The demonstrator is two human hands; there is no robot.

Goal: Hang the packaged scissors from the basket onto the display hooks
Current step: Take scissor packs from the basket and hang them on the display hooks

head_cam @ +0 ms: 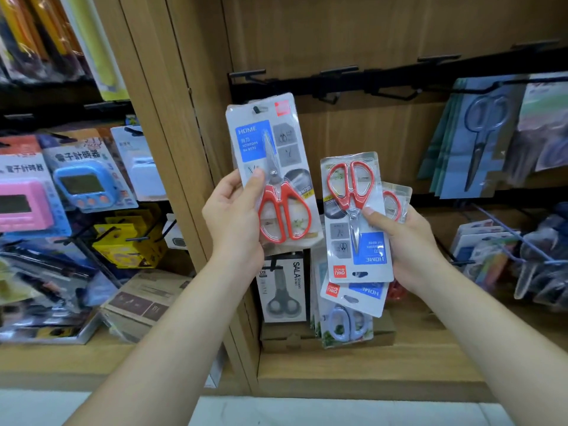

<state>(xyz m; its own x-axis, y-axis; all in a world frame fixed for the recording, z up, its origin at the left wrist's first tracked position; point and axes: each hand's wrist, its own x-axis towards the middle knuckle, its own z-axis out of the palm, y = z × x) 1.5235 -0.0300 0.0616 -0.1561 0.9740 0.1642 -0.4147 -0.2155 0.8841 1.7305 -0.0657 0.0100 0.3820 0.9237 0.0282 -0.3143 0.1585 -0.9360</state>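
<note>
**Scissor packs in both hands at the hook rail**

Left hand holds one packaged pair of red-handled scissors upright, handles down. Its grip pinches the pack's lower left edge, thumb pressed on the front and fingers behind. The pack's top hang hole sits over the tip of a black display hook, below the black hook rail.

Right hand clamps a small stack of scissor packs, turned upside down with handles up. Its thumb presses the front pack near the blades, fingers curled behind; the stack fans out above and below the grip.

Other packaged scissors hang on the rail to the right.
</note>
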